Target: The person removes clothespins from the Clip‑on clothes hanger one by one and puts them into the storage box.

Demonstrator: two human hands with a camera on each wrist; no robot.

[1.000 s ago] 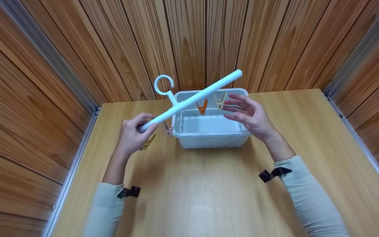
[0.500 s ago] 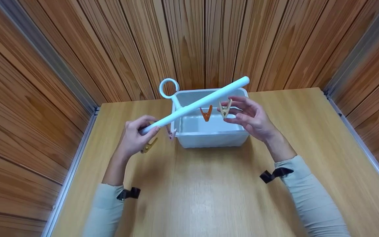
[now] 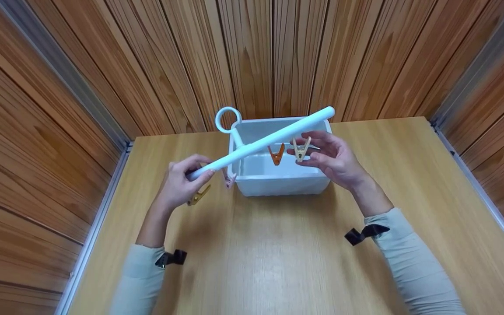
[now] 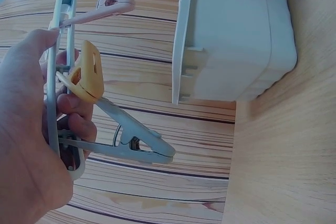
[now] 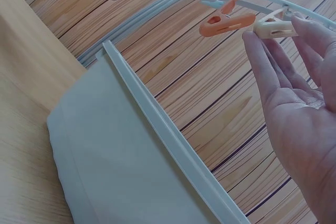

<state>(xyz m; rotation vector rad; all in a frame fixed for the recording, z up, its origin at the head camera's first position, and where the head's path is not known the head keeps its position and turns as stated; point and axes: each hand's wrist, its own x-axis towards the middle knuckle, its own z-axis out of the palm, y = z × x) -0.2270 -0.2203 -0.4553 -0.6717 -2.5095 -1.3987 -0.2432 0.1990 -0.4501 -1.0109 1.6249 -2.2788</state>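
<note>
From where I sit, my left hand (image 3: 181, 181) is curled round the low end of the white peg hanger (image 3: 263, 142), over the table's (image 3: 278, 262) left half, and tips the bar so that it climbs to the right across the white tub (image 3: 278, 181) at the table's far edge. In the left wrist view a yellow peg (image 4: 86, 74) and a grey peg (image 4: 134, 137) dangle right by my knuckles, with a pink peg (image 4: 107, 4) a little further along the bar. Past the hook ring (image 3: 228, 119) an orange peg (image 3: 276, 154) hangs over the tub, and beside it a beige peg (image 3: 301, 149). My right hand (image 3: 333, 159) has its fingers only slightly bent at that beige peg; the right wrist view shows the fingertips (image 5: 254, 43) touching its end, not yet pinching it. I judge the step in hand to be taking hold of the beige peg while the hanger is steadied above the tub. Next I would need thumb and forefinger to close on the peg's two handles, while the left keeps the bar from swinging.
</note>
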